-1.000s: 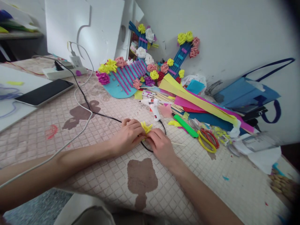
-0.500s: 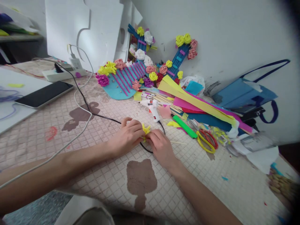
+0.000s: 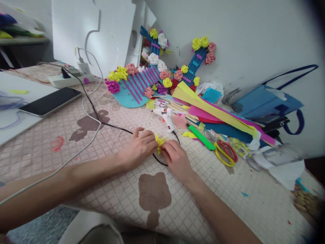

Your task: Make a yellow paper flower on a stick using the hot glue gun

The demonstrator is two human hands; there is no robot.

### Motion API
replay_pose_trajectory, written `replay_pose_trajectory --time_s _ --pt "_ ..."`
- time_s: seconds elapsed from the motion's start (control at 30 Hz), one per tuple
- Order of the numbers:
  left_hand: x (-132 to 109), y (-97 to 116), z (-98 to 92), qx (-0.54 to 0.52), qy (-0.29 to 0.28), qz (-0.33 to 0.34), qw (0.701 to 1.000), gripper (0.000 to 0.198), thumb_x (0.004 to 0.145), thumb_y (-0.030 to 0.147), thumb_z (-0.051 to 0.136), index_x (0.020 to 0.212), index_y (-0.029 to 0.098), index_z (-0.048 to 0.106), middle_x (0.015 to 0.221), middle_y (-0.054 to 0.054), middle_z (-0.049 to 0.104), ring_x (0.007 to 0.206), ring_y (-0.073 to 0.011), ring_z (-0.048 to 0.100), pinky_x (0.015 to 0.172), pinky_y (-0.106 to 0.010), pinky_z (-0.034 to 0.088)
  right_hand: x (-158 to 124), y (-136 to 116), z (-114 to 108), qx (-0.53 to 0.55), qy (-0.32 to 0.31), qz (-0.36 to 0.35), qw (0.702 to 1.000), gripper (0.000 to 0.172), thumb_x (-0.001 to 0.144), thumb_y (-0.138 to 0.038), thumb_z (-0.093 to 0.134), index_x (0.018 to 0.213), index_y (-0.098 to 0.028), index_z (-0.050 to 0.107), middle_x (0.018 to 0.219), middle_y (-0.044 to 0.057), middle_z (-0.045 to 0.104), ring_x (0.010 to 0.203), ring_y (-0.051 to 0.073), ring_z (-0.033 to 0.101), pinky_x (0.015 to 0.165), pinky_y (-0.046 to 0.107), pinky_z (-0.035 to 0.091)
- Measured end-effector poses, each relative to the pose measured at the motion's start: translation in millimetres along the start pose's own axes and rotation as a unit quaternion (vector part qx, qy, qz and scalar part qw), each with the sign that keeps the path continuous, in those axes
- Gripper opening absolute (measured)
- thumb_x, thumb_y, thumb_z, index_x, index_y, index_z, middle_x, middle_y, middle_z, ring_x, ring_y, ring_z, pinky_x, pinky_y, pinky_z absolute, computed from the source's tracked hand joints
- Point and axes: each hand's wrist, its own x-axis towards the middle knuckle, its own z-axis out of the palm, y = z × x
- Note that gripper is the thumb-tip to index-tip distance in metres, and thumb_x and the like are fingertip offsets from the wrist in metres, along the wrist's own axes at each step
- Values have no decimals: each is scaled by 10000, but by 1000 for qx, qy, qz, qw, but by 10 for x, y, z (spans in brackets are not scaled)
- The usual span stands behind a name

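A small yellow paper flower (image 3: 160,142) is held between both hands above the tiled-pattern table cover (image 3: 122,193). My left hand (image 3: 139,147) pinches its left side, with the fingers bent and closed. On the right side, the fingertips of my right hand (image 3: 177,157) close on the same flower. A black cord (image 3: 116,127) runs behind my left hand and loops below the flower. Just beyond the hands lies a white glue gun (image 3: 167,119). Both palms are hidden.
Right of the hands are a green cutter (image 3: 201,137), scissors (image 3: 223,154) and paper strips (image 3: 215,108). A flower-decorated blue guitar shape (image 3: 132,89) stands behind. At left are a phone (image 3: 52,101), a power strip (image 3: 57,80) and a white cable (image 3: 86,146).
The whole view has shifted slightly, so things appear a little further right. The flower shows more fully between my fingertips; both hands keep hold of it.
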Motion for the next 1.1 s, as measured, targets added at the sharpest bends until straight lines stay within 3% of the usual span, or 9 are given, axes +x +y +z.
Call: replay_pose_trajectory --time_s 0.2,0.57,1.1 --pt "-5 -18 22 0 6 1 1000 76 896 203 507 885 185 580 902 -36 633 951 -200 523 926 -415 270 16 -22 0 -28 5 -2 1000 165 929 -143 412 887 -159 571 866 87 585 844 209 544 750 346 491" --pt "-7 8 14 5 10 6 1000 168 914 148 432 837 172 579 872 -43 632 935 -194 529 953 -438 251 -16 -7 24 0 7 16 1000 98 917 -154 453 927 -182 547 924 77 574 900 206 540 791 334 483" --pt "-12 22 -25 24 11 -4 1000 152 887 135 451 795 177 564 845 -24 618 922 -191 534 973 -448 227 -11 -10 15 -27 8 9 1000 142 923 -174 431 923 -174 573 915 80 584 883 197 553 771 320 488"
